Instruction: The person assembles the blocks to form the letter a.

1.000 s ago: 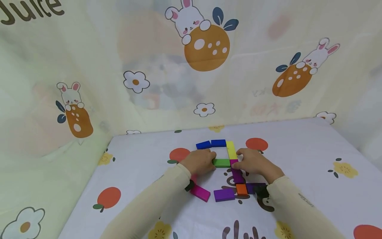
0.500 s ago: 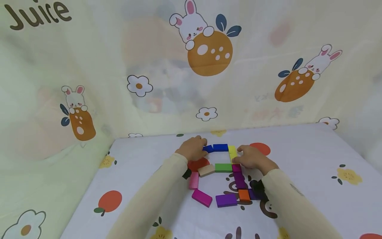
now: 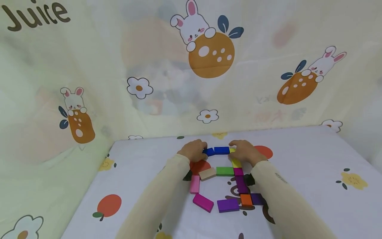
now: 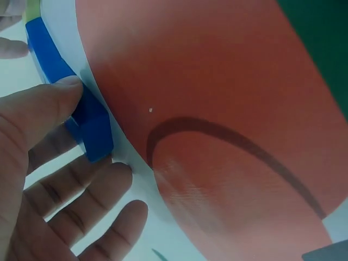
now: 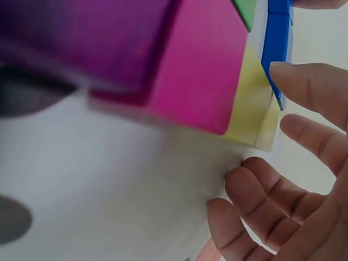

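Observation:
Two blue blocks lie end to end at the far side of a block outline. My left hand (image 3: 193, 151) pinches the left blue block (image 4: 93, 122) between thumb and fingers. My right hand (image 3: 245, 152) is at the far right corner, its thumb and index finger around the end of the right blue block (image 3: 222, 150), beside the yellow block (image 3: 236, 163). That hand partly covers the yellow block. Nearer lie a green block (image 3: 225, 171), a wooden-coloured block (image 3: 207, 174) and a magenta block (image 5: 198, 70).
Pink (image 3: 195, 184) and hot pink blocks (image 3: 203, 202) lie at the near left. Purple (image 3: 228, 205), orange (image 3: 246, 200) and dark purple blocks (image 3: 257, 199) form the near right part. A printed cloth (image 3: 134, 186) covers the table; a printed curtain (image 3: 167, 109) hangs behind.
My left hand has gone from the middle row to the far left blue block and stays there. My right hand has moved farther along the yellow block to the blue corner.

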### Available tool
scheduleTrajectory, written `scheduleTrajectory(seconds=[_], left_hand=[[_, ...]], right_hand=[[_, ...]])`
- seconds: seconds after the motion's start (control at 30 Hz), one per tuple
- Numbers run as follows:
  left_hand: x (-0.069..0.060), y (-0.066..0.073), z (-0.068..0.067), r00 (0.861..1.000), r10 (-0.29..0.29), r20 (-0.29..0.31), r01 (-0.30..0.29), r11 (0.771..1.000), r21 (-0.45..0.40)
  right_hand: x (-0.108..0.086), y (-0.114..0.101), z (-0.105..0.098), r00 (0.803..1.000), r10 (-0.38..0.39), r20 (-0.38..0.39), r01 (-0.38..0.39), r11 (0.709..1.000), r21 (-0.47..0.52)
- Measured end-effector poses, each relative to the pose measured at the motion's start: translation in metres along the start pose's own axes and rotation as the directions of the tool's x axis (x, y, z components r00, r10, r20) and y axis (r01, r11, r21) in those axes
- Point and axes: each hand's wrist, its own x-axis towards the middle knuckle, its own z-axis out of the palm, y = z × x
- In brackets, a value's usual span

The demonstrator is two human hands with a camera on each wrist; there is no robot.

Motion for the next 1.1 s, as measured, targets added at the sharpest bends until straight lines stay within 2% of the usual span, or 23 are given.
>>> scheduleTrajectory(seconds=[0.17, 0.3, 0.4, 0.63, 0.9, 1.1], left_hand=[[0.000, 0.000, -0.001, 1.000, 0.002, -0.003, -0.002, 1.000, -0.010], [0.001, 0.006, -0.004, 0.999, 0.016, -0.028, -0.015, 0.999, 0.046], [0.006, 0.012, -0.005, 0.998, 0.047, -0.051, -0.041, 0.994, 0.104], [0.019, 0.024, 0.000, 0.991, 0.119, -0.066, -0.105, 0.977, 0.185], [0.023, 0.026, 0.005, 0.990, 0.116, -0.083, -0.097, 0.974, 0.203], [0.025, 0.028, 0.005, 0.990, 0.118, -0.077, -0.102, 0.978, 0.182]], right_hand=[[0.008, -0.003, 0.002, 1.000, -0.013, -0.004, 0.013, 1.000, -0.004], [0.012, -0.001, 0.002, 0.999, -0.024, -0.027, 0.024, 0.999, -0.030], [0.011, 0.001, 0.000, 0.999, -0.008, -0.032, 0.007, 0.999, -0.031], [0.002, 0.003, -0.004, 0.999, 0.042, 0.033, -0.042, 0.999, 0.009], [0.003, 0.008, 0.000, 0.999, 0.034, 0.026, -0.035, 0.999, 0.027], [0.002, 0.011, 0.000, 0.996, 0.086, 0.027, -0.088, 0.994, 0.070]])
